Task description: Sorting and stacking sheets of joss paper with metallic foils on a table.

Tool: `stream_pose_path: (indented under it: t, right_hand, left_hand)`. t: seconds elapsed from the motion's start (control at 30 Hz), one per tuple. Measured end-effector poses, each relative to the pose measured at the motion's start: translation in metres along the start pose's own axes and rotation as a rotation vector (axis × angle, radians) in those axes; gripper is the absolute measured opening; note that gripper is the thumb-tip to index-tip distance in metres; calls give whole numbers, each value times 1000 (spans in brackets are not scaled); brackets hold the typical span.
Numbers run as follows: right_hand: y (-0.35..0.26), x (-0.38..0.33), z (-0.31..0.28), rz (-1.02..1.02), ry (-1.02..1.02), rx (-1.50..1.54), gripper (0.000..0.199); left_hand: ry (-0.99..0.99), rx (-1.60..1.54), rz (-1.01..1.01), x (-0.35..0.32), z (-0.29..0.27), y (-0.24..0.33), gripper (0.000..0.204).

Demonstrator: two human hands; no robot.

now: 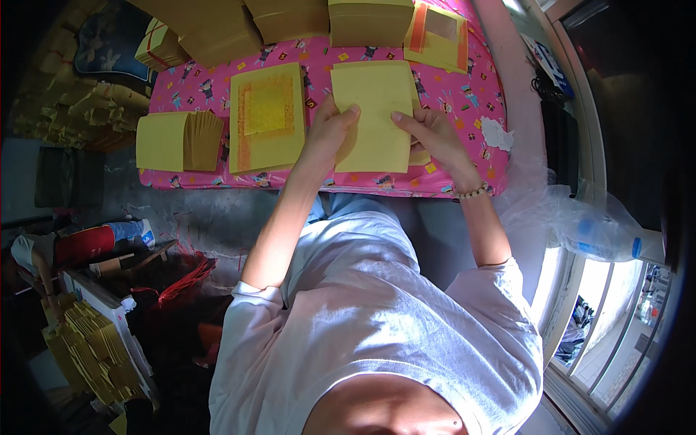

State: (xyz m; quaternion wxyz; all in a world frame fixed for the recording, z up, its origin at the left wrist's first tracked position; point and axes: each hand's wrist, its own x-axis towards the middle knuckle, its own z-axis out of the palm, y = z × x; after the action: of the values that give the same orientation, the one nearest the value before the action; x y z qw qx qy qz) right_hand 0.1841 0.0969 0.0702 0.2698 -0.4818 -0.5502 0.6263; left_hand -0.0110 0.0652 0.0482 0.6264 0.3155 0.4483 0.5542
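I hold a plain yellow paper piece [373, 134] upright above the pink table, gripping it from both sides. My left hand [333, 129] is closed on its left edge, thumb on the face turned to me. Pinching the right edge is my right hand [433, 136], with a beaded bracelet on the wrist. Whether it is one sheet or several cannot be seen. More yellow paper shows behind it, near my right fingers. Left of it lies a yellow paper stack [241, 138] printed with a gold square in an orange border. A fanned yellow stack [161, 141] stands at the table's left end.
Tall yellow paper stacks [371, 23] line the far side of the patterned pink tablecloth [206, 61]. White crumpled paper [496, 134] lies at the right edge. Clear plastic bags [573, 217] are beside the barred window. Another person [54, 250] handles yellow bundles at the lower left.
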Motion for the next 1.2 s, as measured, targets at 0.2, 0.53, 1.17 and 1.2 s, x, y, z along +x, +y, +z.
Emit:
stream_pose_path:
  t: [0.2,0.53,1.17,1.2]
  right_hand:
    - [6,-1,0,-25,-36,-4,31]
    - [21,-11,3,75,-68,35,34]
    - [33,-10,-14,-53,20,341,22]
    - [33,-11,-15,-54,28,342,22]
  left_hand:
    - [-31,-20,14,8,-5,-7,38]
    - [57,7,156,6,-3,-9,33]
    - [-107,314,125,-17,1,-15,39]
    - [-114,314,123,-18,1,-14,39]
